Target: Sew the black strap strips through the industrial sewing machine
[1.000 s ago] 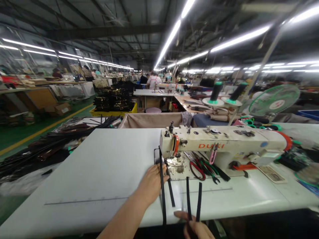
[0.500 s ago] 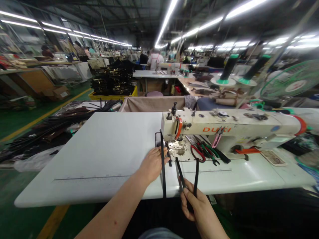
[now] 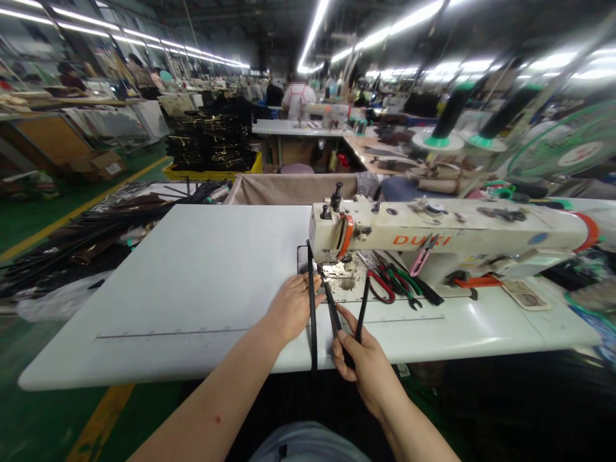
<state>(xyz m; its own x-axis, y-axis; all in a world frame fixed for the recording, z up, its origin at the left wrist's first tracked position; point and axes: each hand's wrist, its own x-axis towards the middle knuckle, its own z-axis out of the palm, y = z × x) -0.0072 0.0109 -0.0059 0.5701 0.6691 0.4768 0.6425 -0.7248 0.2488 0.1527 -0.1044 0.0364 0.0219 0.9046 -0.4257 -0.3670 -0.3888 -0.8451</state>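
White worktop (image 3: 192, 269) at 10 o'clock. Left hand (image 3: 291, 308), fingers pressed together, holding black strap (image 3: 312, 321) by the needle plate (image 3: 334, 271), 12 o'clock. Right hand (image 3: 366, 359), now raised closer, pinching two strap ends (image 3: 346, 314), 1 o'clock. Red scissors (image 3: 381, 287), 1 o'clock.

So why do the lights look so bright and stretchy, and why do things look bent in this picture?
In the head view, the ceiling lights glare white and stretch into long streaks; the wide lens bends the picture's edges, so the white table looks warped; the fan looks soft, while the right hand and black straps show clearer.
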